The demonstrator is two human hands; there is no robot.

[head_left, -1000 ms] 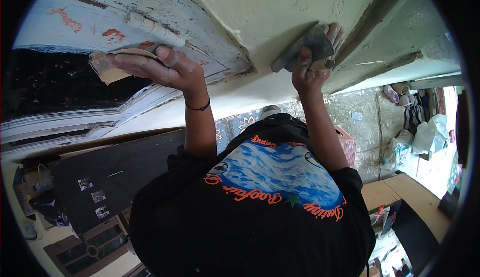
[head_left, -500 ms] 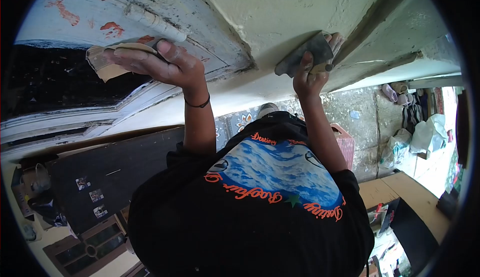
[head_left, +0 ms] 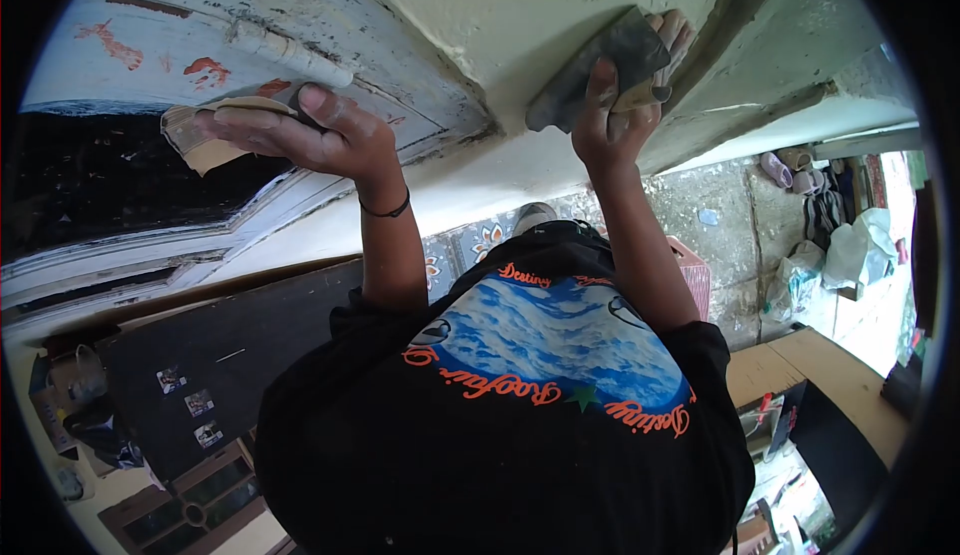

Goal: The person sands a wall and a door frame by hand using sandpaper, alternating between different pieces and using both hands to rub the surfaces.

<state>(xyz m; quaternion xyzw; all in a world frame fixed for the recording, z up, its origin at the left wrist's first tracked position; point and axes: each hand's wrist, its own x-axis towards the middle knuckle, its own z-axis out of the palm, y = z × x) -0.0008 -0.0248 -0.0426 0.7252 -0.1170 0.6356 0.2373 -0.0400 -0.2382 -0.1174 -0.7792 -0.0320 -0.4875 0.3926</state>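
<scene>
My left hand is at the upper left, its fingers pressed along a bent tan sheet beside the worn white frame and a dark pane. A thin black band circles that wrist. Pale dust covers the fingers of both hands. In my right hand is a dark grey flat blade with a tan handle part. Its face lies near or against the pale green wall; contact is not clear. My right thumb rests on the blade.
Black shirt with a blue print fills the middle. A dark panel lies left, a pink basket right of my body. Shoes and plastic bags sit far right, above a wooden tabletop. A ledge runs along the wall.
My right hand and the blade have moved up and slightly left along the wall. My left hand with the tan sheet has shifted slightly left in view.
</scene>
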